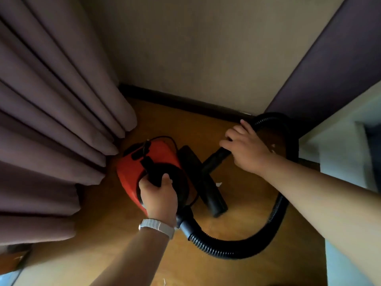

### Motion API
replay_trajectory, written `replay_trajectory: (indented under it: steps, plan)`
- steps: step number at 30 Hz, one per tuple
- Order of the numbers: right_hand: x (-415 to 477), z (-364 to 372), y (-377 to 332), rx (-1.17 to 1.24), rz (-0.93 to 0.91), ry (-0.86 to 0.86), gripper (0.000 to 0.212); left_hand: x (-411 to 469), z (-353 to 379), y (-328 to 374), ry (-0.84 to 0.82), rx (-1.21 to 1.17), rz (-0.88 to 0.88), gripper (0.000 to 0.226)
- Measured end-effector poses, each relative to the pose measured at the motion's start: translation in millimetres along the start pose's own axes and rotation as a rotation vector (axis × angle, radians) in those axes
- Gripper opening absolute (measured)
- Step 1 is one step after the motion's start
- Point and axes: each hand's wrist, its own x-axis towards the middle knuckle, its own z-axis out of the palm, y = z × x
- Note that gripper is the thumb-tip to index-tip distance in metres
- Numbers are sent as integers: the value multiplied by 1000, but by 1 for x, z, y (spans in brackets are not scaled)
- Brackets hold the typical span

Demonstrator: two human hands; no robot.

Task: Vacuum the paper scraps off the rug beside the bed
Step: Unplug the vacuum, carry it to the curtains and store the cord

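Task barely begun, by look of it: vacuum (144, 168) sits on wood floor (237, 271) at centre, few white paper scraps (218, 184) near floor head (203, 180), at 3 o'clock from it. No rug in view.

Left hand (158, 197), fingers clamped on black handle. Right hand (245, 147), at 2 o'clock, fingers wrapped round rigid tube. Ribbed black hose (237, 248) loops from 5 to 1 o'clock. Red body smooth plastic. Pleated mauve curtain (51, 120) at 9 o'clock; bed edge (350, 265) at 4.

L hand (159, 198) clenched low, R hand (246, 150) clenched, arms extended.
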Motion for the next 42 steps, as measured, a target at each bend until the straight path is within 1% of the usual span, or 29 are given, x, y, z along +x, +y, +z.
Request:
replay_trajectory:
  steps: [2, 7, 11, 15, 20, 24, 27, 29, 30, 33, 34, 36, 39, 42]
  plan:
    - [0, 17, 0, -8, 14, -6, 45, 2, 14, -2, 2, -55, 13, 29]
    - [-9, 33, 0, -69, 31, -101, 51, -9, 38, -10, 7, -157, -24, 34]
    - [-23, 47, 11, -96, -9, -71, 46, -25, 45, -19, 17, -193, -30, 31]
    - [-34, 68, 18, -104, -24, -135, 48, -31, 43, -22, -16, -193, -3, 32]
    - [-39, 73, 26, -31, 14, -187, 49, -23, 22, -18, -128, -60, 5, 33]
    - [-43, 74, 32, 124, 44, -189, 49, -6, -6, -15, -205, 141, 58, 37]
    - [-47, 67, 32, 310, 104, -168, 43, 1, -17, -14, -250, 184, 68, 35]
    - [-48, 58, 28, 432, 156, -162, 41, 2, -19, -14, -283, 214, 78, 44]
    - [-48, 52, 26, 497, 188, -163, 40, 1, -20, -12, -301, 228, 83, 44]
    - [-46, 31, 12, 662, 264, -195, 40, 4, -27, -6, -349, 288, 114, 17]
    - [-44, 24, 5, 702, 275, -195, 39, 7, -30, -4, -358, 324, 131, 14]
    - [-37, 8, -12, 761, 270, -178, 33, 16, -39, 1, -361, 367, 146, 18]
    - [-22, -12, -45, 819, 235, -153, 26, 23, -49, 7, -373, 357, 140, 17]
    - [-11, -29, -79, 842, 168, -190, 32, 21, -53, 12, -405, 369, 178, 15]
